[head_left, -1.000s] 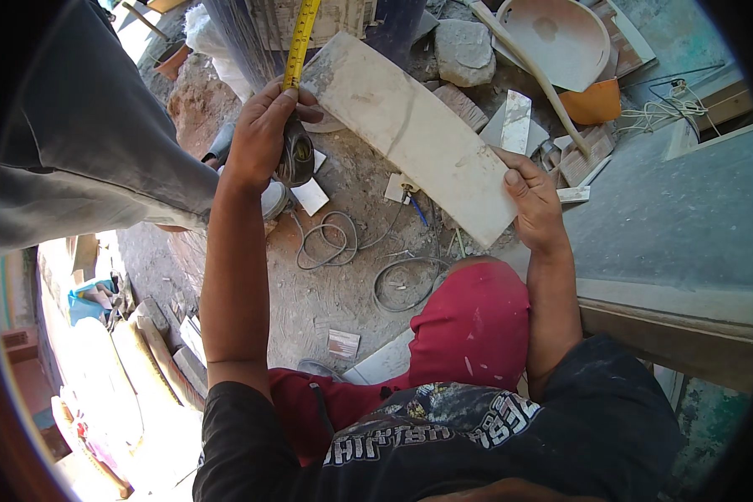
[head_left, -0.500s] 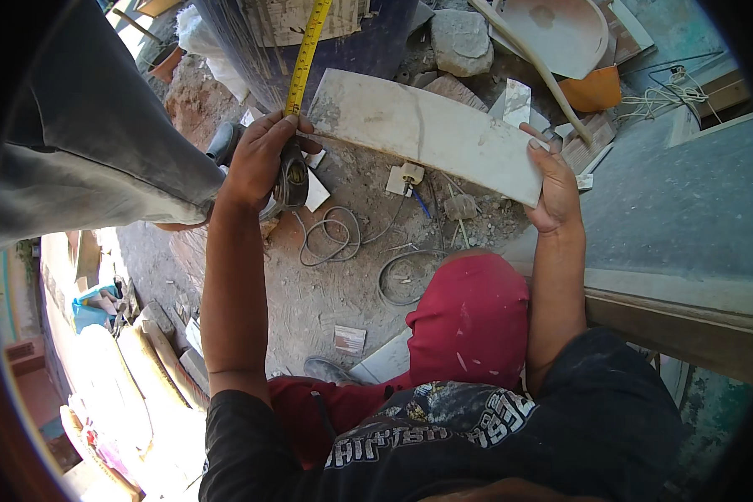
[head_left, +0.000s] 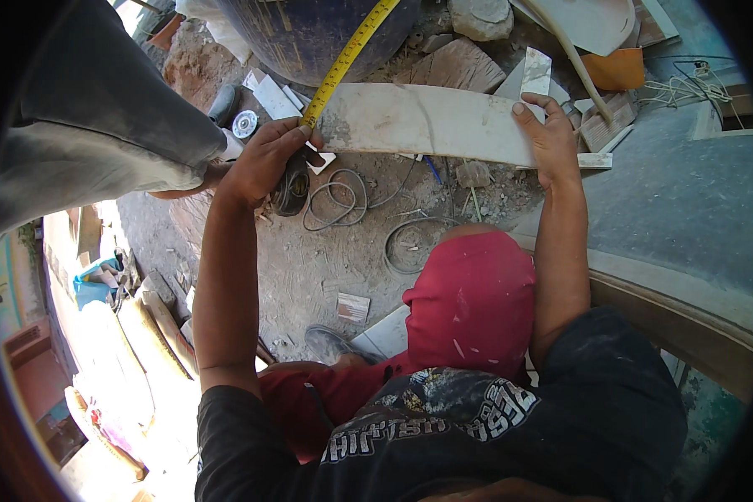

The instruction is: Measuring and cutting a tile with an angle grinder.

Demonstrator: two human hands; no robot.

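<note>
My left hand (head_left: pixel 268 163) is closed round a tape measure, whose dark case (head_left: pixel 291 188) shows below the fingers. Its yellow blade (head_left: pixel 347 57) runs out from my thumb, up and to the right, over a blue drum. A long strip of pale tile (head_left: pixel 427 121), stained and dusty, spans the space between my hands, held up above the ground. My right hand (head_left: pixel 550 138) grips its right end, thumb on the top face. The strip's left end is at my left fingers; whether they also hold it, I cannot tell.
The blue drum (head_left: pixel 268 38) stands ahead. Another person's grey-trousered leg (head_left: pixel 100 125) is at left, near a round metal disc (head_left: pixel 244 124). Looped cable (head_left: pixel 335 201) and a tile scrap (head_left: pixel 354 307) lie on the dirt. A dusty slab (head_left: pixel 678 201) fills the right side.
The tile strip has turned nearer to level, its right end rising. The tape blade leans further right. My left hand has dropped slightly, and the metal disc has come into sight.
</note>
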